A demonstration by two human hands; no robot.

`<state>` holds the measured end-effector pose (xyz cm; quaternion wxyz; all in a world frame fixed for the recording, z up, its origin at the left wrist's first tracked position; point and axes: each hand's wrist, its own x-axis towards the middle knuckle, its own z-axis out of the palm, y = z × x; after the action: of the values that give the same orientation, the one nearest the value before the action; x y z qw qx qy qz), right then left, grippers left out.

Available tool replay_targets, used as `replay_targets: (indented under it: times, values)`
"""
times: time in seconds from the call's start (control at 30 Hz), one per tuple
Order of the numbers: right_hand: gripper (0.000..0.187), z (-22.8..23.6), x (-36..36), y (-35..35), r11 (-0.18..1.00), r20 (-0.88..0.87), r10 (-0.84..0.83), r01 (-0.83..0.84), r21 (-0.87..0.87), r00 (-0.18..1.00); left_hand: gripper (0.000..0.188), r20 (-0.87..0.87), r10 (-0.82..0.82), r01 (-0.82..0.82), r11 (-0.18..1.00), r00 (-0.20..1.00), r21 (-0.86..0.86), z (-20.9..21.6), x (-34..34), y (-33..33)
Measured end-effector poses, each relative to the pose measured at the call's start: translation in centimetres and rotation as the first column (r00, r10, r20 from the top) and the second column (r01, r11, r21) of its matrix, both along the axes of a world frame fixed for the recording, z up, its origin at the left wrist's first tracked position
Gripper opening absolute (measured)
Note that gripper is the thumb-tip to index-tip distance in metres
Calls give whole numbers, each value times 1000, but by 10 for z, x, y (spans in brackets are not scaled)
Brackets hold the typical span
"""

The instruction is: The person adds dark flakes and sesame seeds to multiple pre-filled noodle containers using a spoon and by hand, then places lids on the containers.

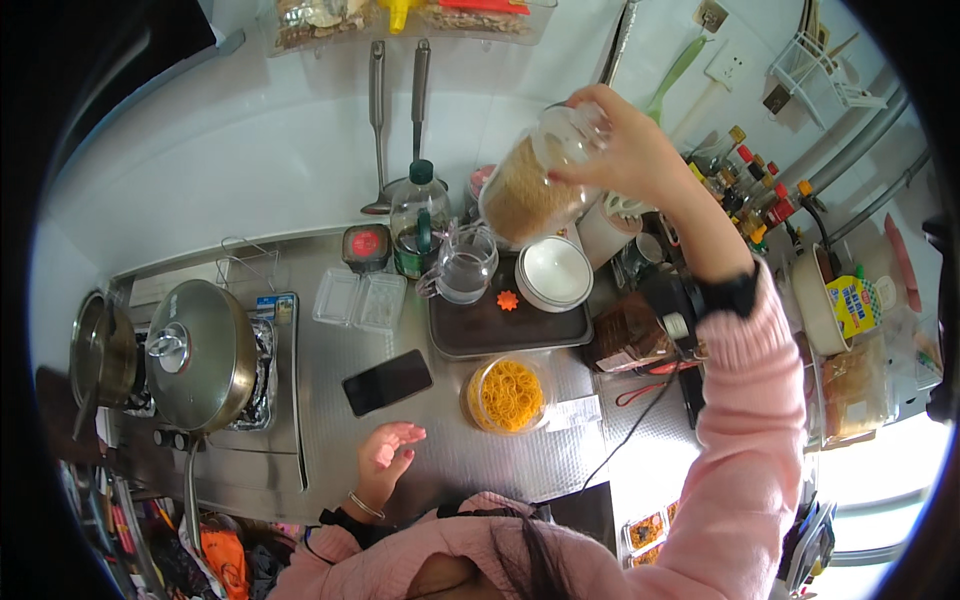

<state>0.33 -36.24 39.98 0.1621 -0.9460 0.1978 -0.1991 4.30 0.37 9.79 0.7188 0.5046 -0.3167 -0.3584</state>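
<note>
The steel counter runs wide under everything, with a lidded pan on the stove at the person's left. The right hand is raised high, closed around a clear jar of brownish grains, apparently tilted. Below it sit a dark tray, stacked white bowls and a glass jug. A tub of yellow noodles stands near a phone. The left hand hovers open and empty. Held so high, the jar could slip and scatter grains across the tray.
</note>
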Motion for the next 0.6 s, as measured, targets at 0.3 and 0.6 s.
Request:
replay_targets:
  times: [0.3, 0.6]
  values:
    - [93, -29, 105, -108, 998, -162, -50, 41, -56, 986, 29, -113, 83, -82, 997, 990, 14, -13, 14, -6]
    - [99, -46, 129, -120, 1000, -270, -15, 11, -18, 963, 29, -105, 38, -35, 999, 994, 33, -13, 18, -23]
